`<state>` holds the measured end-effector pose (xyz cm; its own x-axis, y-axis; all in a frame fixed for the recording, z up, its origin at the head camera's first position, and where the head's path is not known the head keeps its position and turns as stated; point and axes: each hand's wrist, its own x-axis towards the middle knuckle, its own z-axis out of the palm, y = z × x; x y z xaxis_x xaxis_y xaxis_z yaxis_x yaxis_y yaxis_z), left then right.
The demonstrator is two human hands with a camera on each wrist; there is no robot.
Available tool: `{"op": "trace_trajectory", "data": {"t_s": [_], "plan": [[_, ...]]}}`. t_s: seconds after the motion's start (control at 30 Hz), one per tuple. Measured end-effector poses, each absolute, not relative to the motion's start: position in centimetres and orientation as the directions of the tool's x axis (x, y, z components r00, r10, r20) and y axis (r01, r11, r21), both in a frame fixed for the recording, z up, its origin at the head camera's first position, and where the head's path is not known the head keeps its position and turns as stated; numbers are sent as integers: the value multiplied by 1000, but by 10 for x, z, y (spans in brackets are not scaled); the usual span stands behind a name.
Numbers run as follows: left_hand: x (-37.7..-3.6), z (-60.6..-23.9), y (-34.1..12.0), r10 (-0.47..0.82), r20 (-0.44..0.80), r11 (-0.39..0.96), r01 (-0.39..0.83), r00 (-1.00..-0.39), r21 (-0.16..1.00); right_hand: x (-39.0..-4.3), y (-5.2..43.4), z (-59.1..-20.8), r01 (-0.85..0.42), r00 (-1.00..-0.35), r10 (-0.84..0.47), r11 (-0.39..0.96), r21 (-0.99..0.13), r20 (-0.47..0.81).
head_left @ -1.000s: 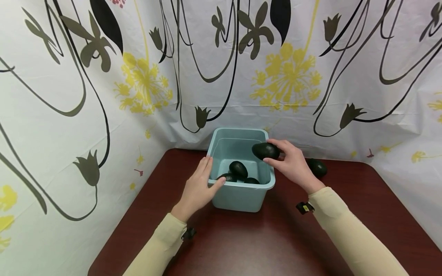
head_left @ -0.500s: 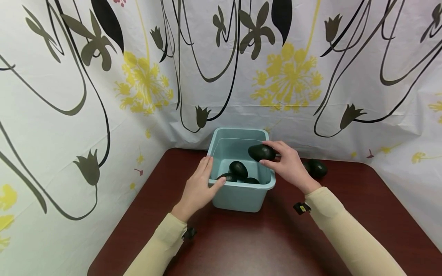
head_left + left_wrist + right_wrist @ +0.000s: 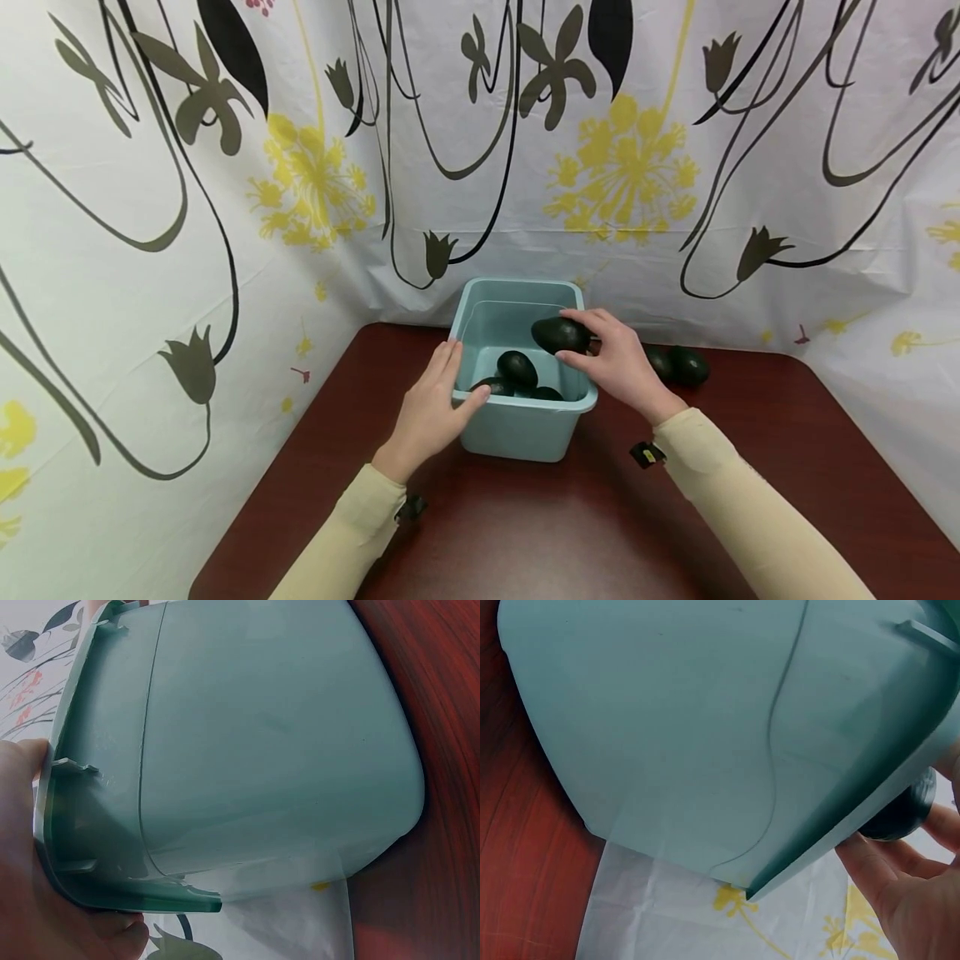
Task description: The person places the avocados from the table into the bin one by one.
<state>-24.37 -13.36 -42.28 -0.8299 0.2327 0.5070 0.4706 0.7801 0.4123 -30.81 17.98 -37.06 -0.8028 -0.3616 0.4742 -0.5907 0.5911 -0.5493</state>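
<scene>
**Hands at the blue bin, one avocado held over it**

Hands first, from the head camera: the left hand (image 3: 435, 400) rests on the near left corner of the light blue bin (image 3: 525, 429), fingers fairly straight along the rim and the thumb laid over its front edge, gripping nothing else. The right hand (image 3: 617, 362) pinches a dark avocado (image 3: 559, 334) between thumb and fingertips, holding it above the bin's right side, just inside the rim. Below that hand, on the bin floor, lie more dark avocados (image 3: 517, 367), close together toward the near wall. Beyond the right hand, two further loose avocados (image 3: 687, 365) sit on the dark red counter (image 3: 525, 533) beside the bin. Cream sleeves cover both forearms. A white curtain with black and yellow flower prints hangs behind and to both sides.

Left wrist camera: the bin's outer wall (image 3: 270, 742) fills the frame, with the left hand's palm (image 3: 30, 885) against the rim lip at the lower left and the counter (image 3: 442, 697) at the right.

Right wrist camera: the bin wall (image 3: 705, 727) seen from outside, and at the lower right the right hand (image 3: 907, 892) with its fingers curled about the held avocado (image 3: 901, 816), which shows just past the rim.
</scene>
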Motion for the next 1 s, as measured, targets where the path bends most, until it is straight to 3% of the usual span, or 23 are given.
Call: {"op": "trace_trajectory", "data": {"t_s": [0.73,1.0], "plan": [[-243,-422,-132,229,511,775,473,-828,418,-310,179,-379,-608,-776,-320,609,-509,543],[-243,-422,-133,232,506,775,472,-831,419,-307,180,-382,-612,-789,-348,521,-595,507]]}}
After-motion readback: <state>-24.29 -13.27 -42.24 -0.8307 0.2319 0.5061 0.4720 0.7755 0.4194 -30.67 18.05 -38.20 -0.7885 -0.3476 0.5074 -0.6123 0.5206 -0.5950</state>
